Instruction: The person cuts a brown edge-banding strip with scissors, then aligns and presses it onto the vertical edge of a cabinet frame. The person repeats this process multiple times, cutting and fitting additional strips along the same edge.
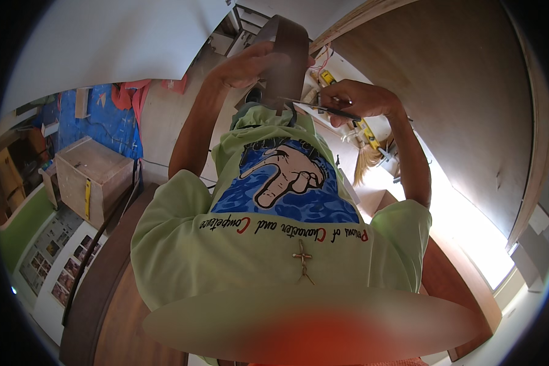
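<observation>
A wide, dark brown band (291,55), looped at its top like edge banding, stands up in front of me. My left hand (250,64) is closed on it from the left, with some fingers hidden behind the band. On the other side, my right hand (360,97) grips a thin-bladed cutting tool (323,108) with a dark handle. Its blade points left and reaches the lower part of the band. Whether it is a knife or scissors, I cannot tell. Below both hands hangs the front of my pale green shirt (287,250).
A large brown wooden panel (457,79) rises at the right, and a white panel (116,43) spans the upper left. Yellow spirit levels (367,134) and broom bristles (366,160) lie beyond my right hand. A wooden box (97,174) stands left, near a blue sheet (111,131).
</observation>
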Available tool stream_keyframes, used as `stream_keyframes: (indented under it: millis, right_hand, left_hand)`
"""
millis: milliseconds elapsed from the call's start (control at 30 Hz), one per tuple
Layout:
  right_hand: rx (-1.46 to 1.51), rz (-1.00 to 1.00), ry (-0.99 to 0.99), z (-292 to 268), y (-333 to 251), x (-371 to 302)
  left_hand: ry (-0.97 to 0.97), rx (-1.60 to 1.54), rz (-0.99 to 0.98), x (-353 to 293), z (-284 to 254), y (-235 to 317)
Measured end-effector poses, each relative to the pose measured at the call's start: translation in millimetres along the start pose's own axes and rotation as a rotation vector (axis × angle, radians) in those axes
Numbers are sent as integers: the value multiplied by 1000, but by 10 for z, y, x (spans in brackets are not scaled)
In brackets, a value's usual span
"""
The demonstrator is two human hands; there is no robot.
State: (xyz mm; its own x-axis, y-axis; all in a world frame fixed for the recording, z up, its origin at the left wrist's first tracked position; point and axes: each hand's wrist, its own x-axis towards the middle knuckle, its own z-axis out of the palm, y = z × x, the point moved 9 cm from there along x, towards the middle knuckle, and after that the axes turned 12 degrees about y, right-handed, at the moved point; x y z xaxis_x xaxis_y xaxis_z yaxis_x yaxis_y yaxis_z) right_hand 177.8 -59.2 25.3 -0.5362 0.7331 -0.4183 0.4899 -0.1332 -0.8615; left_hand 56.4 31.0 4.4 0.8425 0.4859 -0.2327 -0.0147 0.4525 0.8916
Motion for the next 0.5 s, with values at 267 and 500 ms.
stream_keyframes:
  millis: [267, 500]
  right_hand:
    - [79, 143, 12, 47, 63, -79]
    - [66, 102, 40, 34, 9, -105]
  left_hand:
    - [0, 21, 0, -31, 7, -3]
    - [-12, 25, -36, -41, 25, -31]
